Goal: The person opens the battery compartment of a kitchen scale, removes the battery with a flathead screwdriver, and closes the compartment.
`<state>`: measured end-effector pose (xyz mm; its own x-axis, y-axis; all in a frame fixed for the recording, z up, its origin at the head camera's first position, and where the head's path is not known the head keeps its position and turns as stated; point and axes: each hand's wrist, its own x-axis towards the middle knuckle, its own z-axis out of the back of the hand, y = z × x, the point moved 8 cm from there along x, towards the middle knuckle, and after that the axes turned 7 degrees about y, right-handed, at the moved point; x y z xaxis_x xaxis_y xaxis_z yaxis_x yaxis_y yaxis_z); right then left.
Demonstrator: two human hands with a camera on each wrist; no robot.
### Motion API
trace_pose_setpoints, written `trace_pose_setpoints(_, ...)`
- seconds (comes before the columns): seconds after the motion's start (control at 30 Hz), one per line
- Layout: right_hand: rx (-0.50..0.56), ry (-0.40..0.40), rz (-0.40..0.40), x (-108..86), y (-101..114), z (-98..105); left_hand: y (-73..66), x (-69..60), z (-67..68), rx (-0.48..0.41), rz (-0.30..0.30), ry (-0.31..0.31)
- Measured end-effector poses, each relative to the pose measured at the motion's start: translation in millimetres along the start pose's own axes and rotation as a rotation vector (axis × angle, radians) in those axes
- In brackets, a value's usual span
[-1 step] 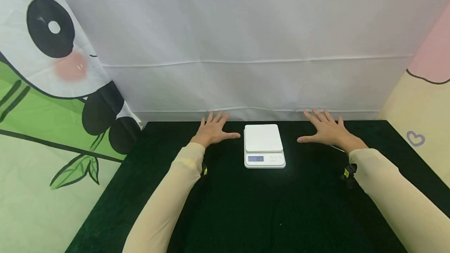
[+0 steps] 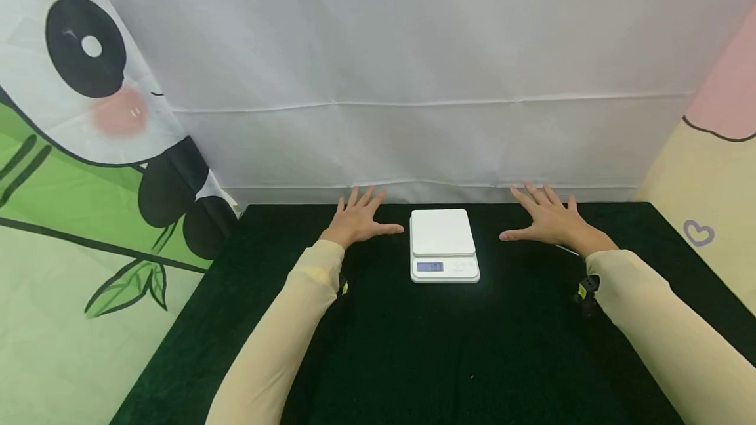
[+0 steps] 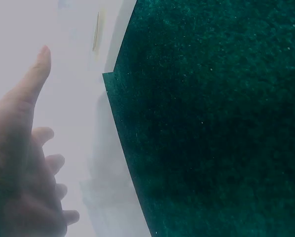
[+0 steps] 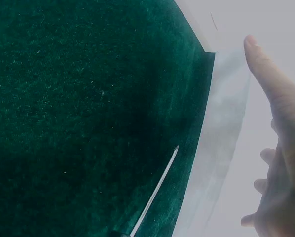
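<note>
A white digital kitchen scale (image 2: 444, 244) with a lit display rests on the dark green cloth, its digits too blurred to read. To its left, my left hand (image 2: 356, 222) is held with fingers spread and the thumb pointing toward it. On the other side, my right hand (image 2: 546, 218) mirrors this, fingers spread, apart from the scale. Neither hand holds anything. A thin metal shaft (image 4: 155, 192) with a dark end, resembling a screwdriver, lies under the right wrist; in the head view the arm covers most of it. Part of the scale shows at the top of both wrist views.
The dark green cloth (image 2: 390, 359) covers the table. A white sheet (image 2: 413, 84) hangs behind its far edge. At the left is a cloth printed with a cartoon face and leaves (image 2: 126, 287), and at the right a cream and pink one (image 2: 703, 182).
</note>
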<state>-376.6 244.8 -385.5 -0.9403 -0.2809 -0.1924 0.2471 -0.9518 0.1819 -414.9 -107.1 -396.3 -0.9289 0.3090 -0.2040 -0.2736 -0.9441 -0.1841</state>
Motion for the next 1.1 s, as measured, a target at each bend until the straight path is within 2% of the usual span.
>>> trace_pose_setpoints(0.23,0.002,0.011,0.026,4.2,2,-6,2.2,-0.6,-9.4,-0.022,-0.002,0.032)
trace_pose_setpoints(0.37,0.022,0.027,0.041,7.4,6,-14,-0.3,-1.1,-19.1,-0.048,-0.014,0.076)
trace_pose_setpoints(0.47,0.044,0.040,0.052,11.6,10,-23,-4.4,-1.2,-29.1,-0.068,-0.019,0.136)
trace_pose_setpoints(0.6,0.127,0.084,0.084,18.8,19,-38,-12.8,-1.6,-42.8,-0.081,-0.031,0.227)
trace_pose_setpoints(0.67,0.188,0.119,0.106,22.2,25,-47,-17.8,-1.3,-47.2,-0.086,-0.042,0.249)
trace_pose_setpoints(0.93,0.366,0.229,0.183,30.2,45,-74,-29.1,2.1,-62.5,-0.105,-0.048,0.307)
trace_pose_setpoints(1.1,0.364,0.230,0.235,25.6,48,-80,-29.1,3.6,-69.8,-0.132,-0.048,0.317)
